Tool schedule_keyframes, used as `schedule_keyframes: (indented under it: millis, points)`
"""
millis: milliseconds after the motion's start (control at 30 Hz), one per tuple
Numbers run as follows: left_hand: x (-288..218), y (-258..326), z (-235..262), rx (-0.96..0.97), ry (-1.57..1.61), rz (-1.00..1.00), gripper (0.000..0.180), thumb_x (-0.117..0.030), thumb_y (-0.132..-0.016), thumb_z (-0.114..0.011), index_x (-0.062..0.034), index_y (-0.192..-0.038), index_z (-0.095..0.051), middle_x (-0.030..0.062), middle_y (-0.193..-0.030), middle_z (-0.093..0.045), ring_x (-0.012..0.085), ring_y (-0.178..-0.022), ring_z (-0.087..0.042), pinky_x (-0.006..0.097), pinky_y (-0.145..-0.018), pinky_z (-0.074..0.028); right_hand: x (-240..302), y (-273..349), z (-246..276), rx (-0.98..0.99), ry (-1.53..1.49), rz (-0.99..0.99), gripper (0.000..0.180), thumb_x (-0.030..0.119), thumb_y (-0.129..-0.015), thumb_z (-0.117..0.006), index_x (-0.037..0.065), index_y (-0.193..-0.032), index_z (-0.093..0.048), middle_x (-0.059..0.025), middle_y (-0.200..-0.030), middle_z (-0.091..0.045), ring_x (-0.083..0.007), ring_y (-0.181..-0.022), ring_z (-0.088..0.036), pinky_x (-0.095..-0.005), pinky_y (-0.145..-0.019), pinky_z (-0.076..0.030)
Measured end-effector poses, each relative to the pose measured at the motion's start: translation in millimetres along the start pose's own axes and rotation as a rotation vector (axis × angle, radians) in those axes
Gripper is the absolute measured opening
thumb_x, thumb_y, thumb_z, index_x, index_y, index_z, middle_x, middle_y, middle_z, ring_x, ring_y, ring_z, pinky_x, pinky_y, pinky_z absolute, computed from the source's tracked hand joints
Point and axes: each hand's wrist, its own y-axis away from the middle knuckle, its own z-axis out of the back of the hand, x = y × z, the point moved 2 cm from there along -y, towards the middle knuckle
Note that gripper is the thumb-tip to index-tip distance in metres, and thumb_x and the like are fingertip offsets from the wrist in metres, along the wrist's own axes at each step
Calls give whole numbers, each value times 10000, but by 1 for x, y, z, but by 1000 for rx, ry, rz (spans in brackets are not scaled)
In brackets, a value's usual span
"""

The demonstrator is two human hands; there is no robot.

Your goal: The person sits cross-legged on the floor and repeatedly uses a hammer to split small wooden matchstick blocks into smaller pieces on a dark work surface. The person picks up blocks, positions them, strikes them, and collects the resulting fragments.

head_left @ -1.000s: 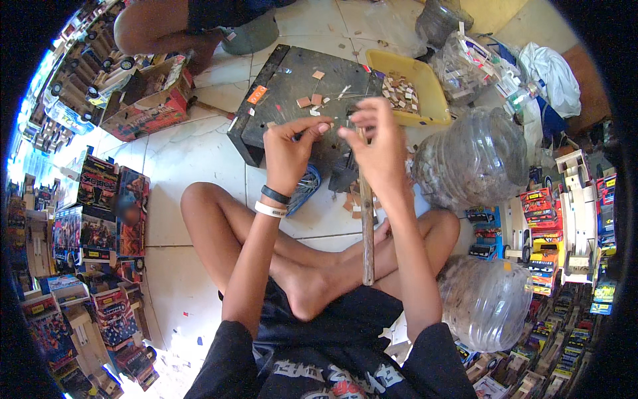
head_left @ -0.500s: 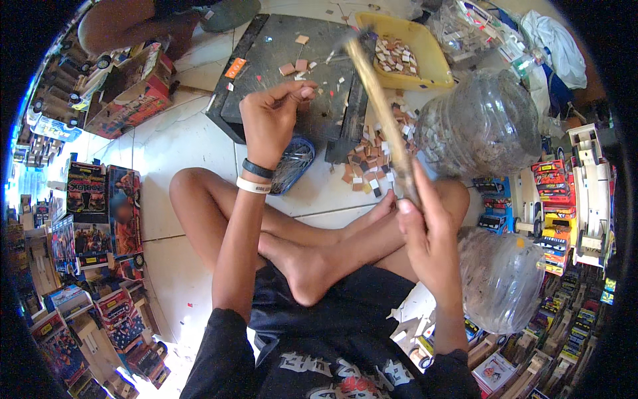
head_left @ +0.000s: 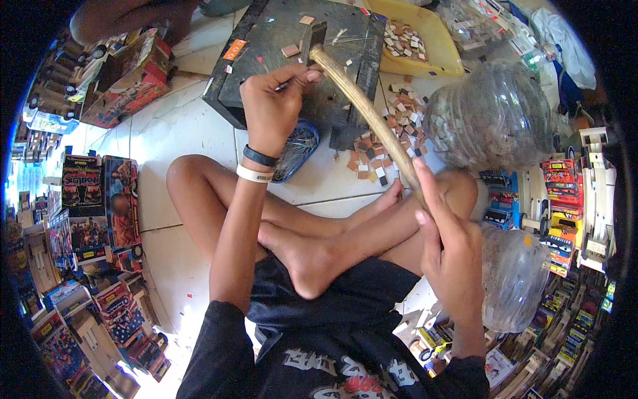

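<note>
Over block edge [head_left: 292,106], hammer [head_left: 359,106]

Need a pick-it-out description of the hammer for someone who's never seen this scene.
Start at the dark work block on the white tile floor, ahead of the person's crossed legs. A long pale wooden handle slants from the right hand up to the block: that is the hammer, its dark head beside the left hand. Nothing else nearby is long and stick-like; its neighbours are small square chips.
</note>
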Motion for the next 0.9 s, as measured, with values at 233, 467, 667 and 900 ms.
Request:
schedule_keyframes:
  millis: [233, 467, 667, 900]
  points:
    - [4, 0, 0, -10, 38, 0, 112, -48, -941, -739, 1, -1009, -812, 82, -869, -804, 76, -766, -711, 249, -712, -584, 1, 1, 2, -115, -36, 157, 567, -75, -966, -529, 25, -1523, -489, -264, -1391, -611, -389, -1223, -660, -407, -903, -550]
    - [10, 1, -3, 13, 147, -2, 106, -44, -929, -749, 8, -998, -811, 91, -874, -805, 65, -758, -698, 248, -697, -570, 1, 2, -3, -193, -73, 90, 520, -18, -995, -562, 51, -1508, -521, -202, -1339, -674, -383, -1090, -724, -420, -873, -575]
    - [12, 3, -1, -28, 30, -40, 97, -46, -924, -748, -18, -987, -817, 95, -871, -805, 81, -732, -697, 249, -682, -554, -12, -1, 2, -24, 31, -56, 550, -33, -1006, -529, 82, -1542, -483, -190, -1353, -673, -388, -1101, -719, -399, -897, -569]
    - [-33, -17, 14, -110, 142, 34, 118, 12, -934, -670, 24, -915, -785, 117, -984, -802, 124, -792, -714, 303, -715, -576, -44, 14, -32, 182, -682, -422, 578, 140, -1088, -528, 194, -1635, -350, 20, -739, -542, -33, -548, -431, -201, -476, -402]
